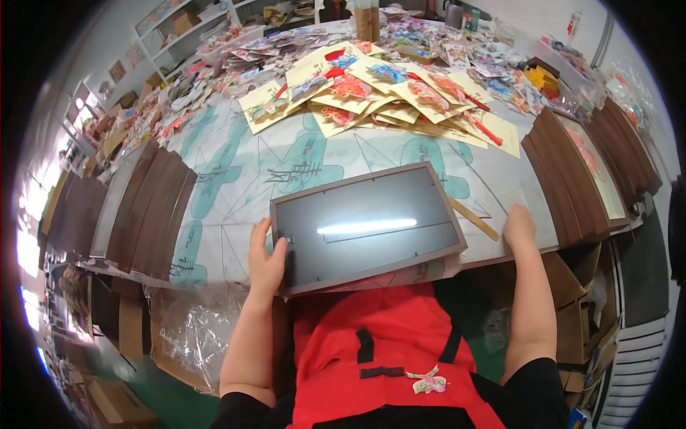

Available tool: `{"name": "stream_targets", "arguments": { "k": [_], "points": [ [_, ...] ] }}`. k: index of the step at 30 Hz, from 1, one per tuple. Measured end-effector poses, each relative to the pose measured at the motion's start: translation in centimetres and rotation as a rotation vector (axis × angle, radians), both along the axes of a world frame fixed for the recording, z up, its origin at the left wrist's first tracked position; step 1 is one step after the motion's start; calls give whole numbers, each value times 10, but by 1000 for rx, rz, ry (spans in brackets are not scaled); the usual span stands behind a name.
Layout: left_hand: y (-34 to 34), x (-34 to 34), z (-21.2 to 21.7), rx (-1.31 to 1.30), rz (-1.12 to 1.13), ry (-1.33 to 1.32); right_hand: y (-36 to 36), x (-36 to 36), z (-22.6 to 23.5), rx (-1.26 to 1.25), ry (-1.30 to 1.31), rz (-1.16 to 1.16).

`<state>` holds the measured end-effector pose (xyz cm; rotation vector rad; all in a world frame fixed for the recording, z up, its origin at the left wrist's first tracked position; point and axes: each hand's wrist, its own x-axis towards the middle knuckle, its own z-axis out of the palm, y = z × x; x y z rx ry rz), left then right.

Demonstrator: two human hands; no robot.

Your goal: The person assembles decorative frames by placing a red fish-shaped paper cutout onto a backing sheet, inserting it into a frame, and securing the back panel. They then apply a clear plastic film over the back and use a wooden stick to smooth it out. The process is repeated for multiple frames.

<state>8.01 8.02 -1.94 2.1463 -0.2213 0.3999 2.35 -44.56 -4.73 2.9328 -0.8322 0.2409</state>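
A brown picture frame (pixel 368 196) lies tilted at the table's near edge, its dark, shiny back facing up and reflecting a bright strip of light. Small tabs show along its inner rim. My left hand (pixel 266 259) grips the frame's left side, the thumb bent over the corner area and the fingers along the outer edge. Off to the right of the frame, my right hand (pixel 519 227) rests on the tabletop with its fingers curled together; whatever they hold is hidden. Between that hand and the frame lies a narrow wooden strip (pixel 474 219).
Yellow cards with colourful fish-like ornaments (pixel 389 89) are piled beyond the frame on the covered table (pixel 246 250). Brown frames stand stacked at left (pixel 146 207) and right (pixel 572 175). Mixed packets heap up at the back. Below the edge sits a carton with clear plastic wrap (pixel 204 339).
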Motion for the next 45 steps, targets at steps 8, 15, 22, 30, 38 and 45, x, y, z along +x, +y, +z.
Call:
{"name": "stream_targets", "arguments": {
  "k": [8, 15, 22, 30, 38, 45],
  "points": [
    [-23, -46, 3, 90, -114, -182, 18, -40, 34, 593, -807, -33],
    [-22, -44, -3, 162, -93, -223, 184, -21, 71, 1779, -687, 461],
    [-23, -41, -3, 175, -93, -251, 280, -9, 58, 1590, -366, 880],
    [-24, -43, -1, 171, -77, -233, 296, -7, 50, 1355, -288, 1015],
    [-25, -43, 1, 188, -79, -227, 300, -9, 50, 1312, -261, 1038],
    [-27, -44, 4, 198, -64, -205, 304, -8, 51, 1033, -325, 1196]
  ]
}}
